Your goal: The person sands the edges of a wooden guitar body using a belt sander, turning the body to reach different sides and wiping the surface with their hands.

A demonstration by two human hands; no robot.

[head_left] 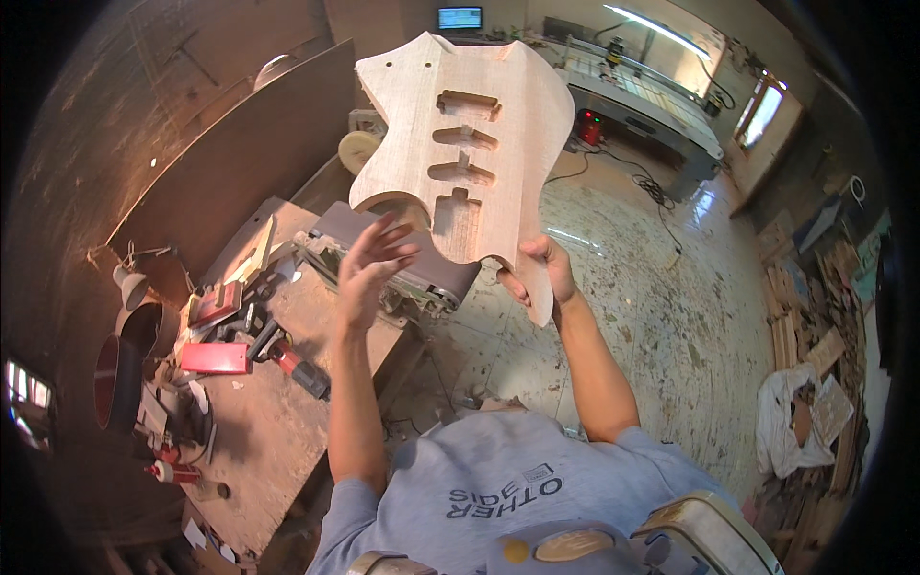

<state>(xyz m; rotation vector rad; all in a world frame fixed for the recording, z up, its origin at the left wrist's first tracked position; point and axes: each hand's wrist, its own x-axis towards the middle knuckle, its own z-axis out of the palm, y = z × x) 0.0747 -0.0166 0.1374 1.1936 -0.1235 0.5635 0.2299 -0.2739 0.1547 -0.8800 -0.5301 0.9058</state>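
Observation:
A pale unfinished wooden guitar body (460, 144) with routed cavities is held up in front of me, tilted. My right hand (541, 273) grips its lower right edge. My left hand (369, 264) is spread with fingers apart just below the body's lower left curve, holding nothing; I cannot tell whether it touches the wood. Under both hands sits a belt sander (402, 254) with a dark brown belt on the workbench (278, 422).
Red-handled tools (220, 356) and clutter lie on the left of the workbench. A large flat machine table (642, 101) stands at the back right. Wood offcuts and a white cloth (786, 417) are piled at the right on the speckled floor (661, 316).

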